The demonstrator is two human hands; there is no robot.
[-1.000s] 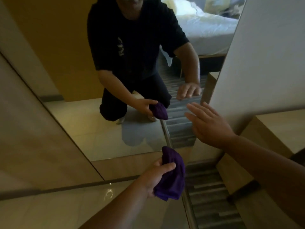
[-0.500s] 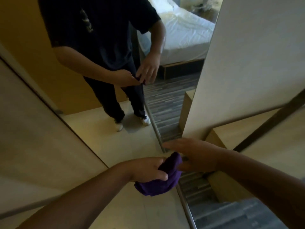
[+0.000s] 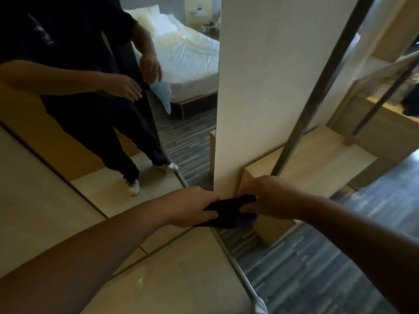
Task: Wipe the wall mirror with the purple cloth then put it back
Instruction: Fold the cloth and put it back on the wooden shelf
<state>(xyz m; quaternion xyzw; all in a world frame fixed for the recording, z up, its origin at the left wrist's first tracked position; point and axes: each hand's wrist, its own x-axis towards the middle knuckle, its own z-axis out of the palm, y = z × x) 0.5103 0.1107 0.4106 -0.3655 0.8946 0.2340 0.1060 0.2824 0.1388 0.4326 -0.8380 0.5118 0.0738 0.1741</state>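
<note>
Both hands hold the purple cloth (image 3: 229, 211) between them in the air, in front of the lower right corner of the wall mirror (image 3: 140, 123). The left hand (image 3: 192, 206) is curled shut over the cloth's left end, thumb underneath and knuckles on top. The right hand (image 3: 269, 196) is closed on the right end, fingers pinching the bunched fabric from above and below. The cloth is crumpled, dark on top and a clearer purple along its lower edge. It hangs just above the metal strip (image 3: 235, 266) where the pale floor tiles meet the grey striped floor, and close to the corner of a low wooden bench (image 3: 317, 164) at the foot of the white wall (image 3: 272, 75). The mirror reflects the person standing with both hands together, and a white bed (image 3: 188, 57) behind.
</note>
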